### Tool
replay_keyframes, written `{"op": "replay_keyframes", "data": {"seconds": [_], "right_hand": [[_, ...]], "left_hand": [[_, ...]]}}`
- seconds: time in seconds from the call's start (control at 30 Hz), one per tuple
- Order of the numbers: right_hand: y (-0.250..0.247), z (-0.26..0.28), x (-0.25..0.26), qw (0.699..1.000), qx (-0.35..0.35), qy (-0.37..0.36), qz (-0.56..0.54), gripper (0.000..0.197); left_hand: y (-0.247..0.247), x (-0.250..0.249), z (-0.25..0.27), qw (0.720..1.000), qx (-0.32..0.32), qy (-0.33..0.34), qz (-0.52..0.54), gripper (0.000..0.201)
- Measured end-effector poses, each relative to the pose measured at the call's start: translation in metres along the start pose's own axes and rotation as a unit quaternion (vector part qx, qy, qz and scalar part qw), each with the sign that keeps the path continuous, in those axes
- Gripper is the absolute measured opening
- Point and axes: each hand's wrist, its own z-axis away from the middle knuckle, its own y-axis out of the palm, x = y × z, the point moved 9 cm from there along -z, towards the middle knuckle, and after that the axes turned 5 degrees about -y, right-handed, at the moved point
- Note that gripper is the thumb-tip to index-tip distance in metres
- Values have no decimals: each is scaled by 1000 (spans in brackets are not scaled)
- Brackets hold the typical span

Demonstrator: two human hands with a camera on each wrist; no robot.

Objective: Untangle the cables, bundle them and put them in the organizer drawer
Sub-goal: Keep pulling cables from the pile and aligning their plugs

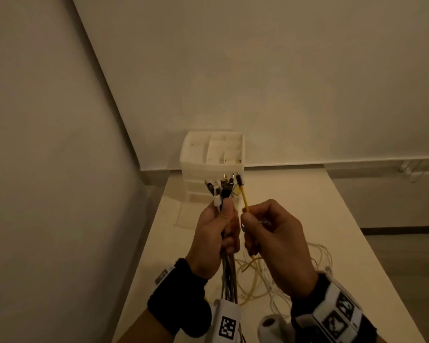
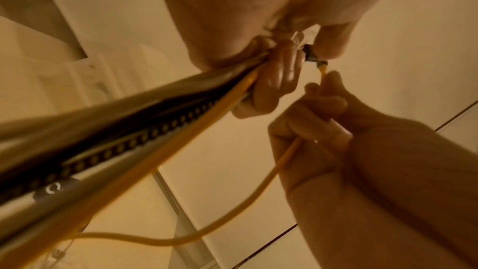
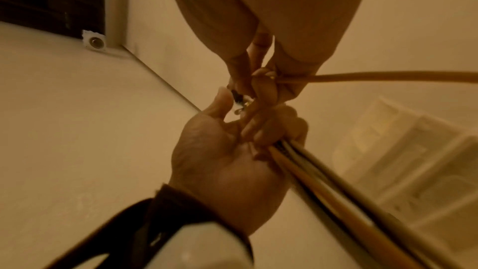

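- Nearest us, our left hand (image 1: pixel 217 237) grips a bunch of cables (image 1: pixel 229 280) upright, plugs fanned above the fist.
- Our right hand (image 1: pixel 274 240) pinches one yellow cable (image 1: pixel 245 199) just beside that bunch, its plug up among the others.
- Loose cable loops (image 1: pixel 265 273) lie on the table (image 1: pixel 332 219) below our hands.
- We see the white organizer (image 1: pixel 212 154) at the table's far end, against the wall.

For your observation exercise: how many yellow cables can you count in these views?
2: one yellow cable pinched by the right hand; another inside the bundle gripped by the left hand. More may be hidden.
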Motion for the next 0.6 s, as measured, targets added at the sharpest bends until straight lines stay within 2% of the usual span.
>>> {"op": "replay_keyframes", "data": {"seconds": [0.1,0.23,0.33,0.43,0.6], "right_hand": [[9,-3,-1,999,2,36,-20,21],[3,-7,-8,998,-8,52,37,17],[2,-9,-9,994,10,45,94,17],[1,-12,-10,988,40,39,142,14],[-10,1,-20,968,80,18,238,14]], "left_hand": [[12,-10,0,998,4,42,-50,37],[9,-12,-4,994,-48,32,-91,35],[0,-5,-9,991,-92,14,-97,34],[-4,3,-13,987,-104,12,-121,38],[-15,-7,-18,980,-119,45,-152,46]]}}
